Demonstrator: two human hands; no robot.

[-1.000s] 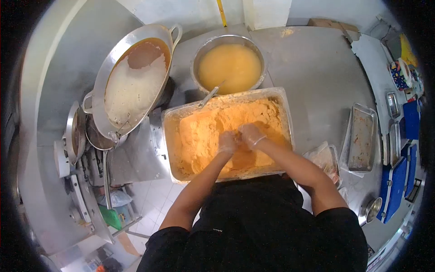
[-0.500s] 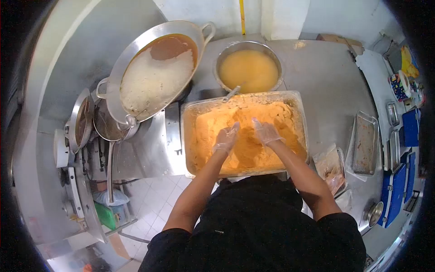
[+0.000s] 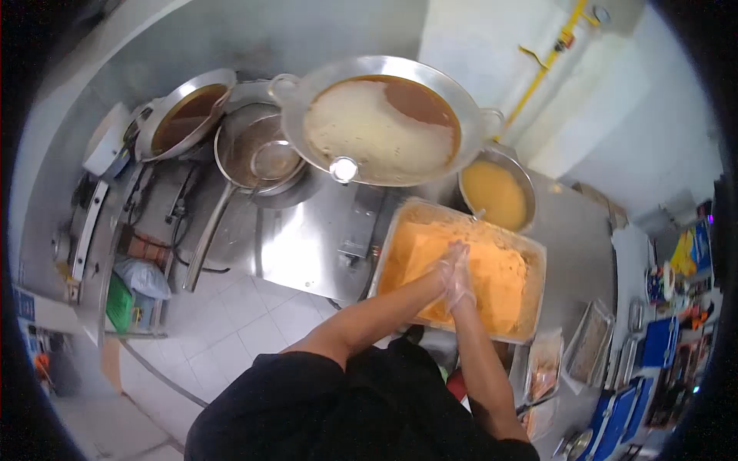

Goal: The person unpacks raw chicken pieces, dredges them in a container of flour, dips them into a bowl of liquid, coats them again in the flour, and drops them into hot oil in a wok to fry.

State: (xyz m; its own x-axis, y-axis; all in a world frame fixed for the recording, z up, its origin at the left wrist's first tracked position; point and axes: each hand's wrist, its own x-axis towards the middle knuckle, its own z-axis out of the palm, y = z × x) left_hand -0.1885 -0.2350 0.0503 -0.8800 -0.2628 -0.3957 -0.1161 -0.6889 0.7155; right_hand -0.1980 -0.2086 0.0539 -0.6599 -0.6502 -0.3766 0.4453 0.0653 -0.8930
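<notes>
My left hand (image 3: 444, 270) and my right hand (image 3: 463, 283), both in clear plastic gloves, meet palm to palm with fingers stretched forward. They are over a rectangular metal tub (image 3: 540, 288) that holds orange flour-like powder (image 3: 492, 296). Whether anything lies between the palms is hidden. Just behind the tub stands a round metal bowl (image 3: 530, 184) of yellow liquid (image 3: 492, 194), and a utensil handle (image 3: 480, 215) rests at its near edge.
A large two-handled wok (image 3: 469, 138) of foamy brown oil stands behind and left of the tub, a round ladle (image 3: 344, 169) at its rim. Farther left are a long-handled pan (image 3: 211, 234) and another wok (image 3: 223, 81). Trays (image 3: 592, 346) sit at the right.
My hands were apart above the powder and have come together. My view has turned left, so the tub appears farther right and the woks shift right too.
</notes>
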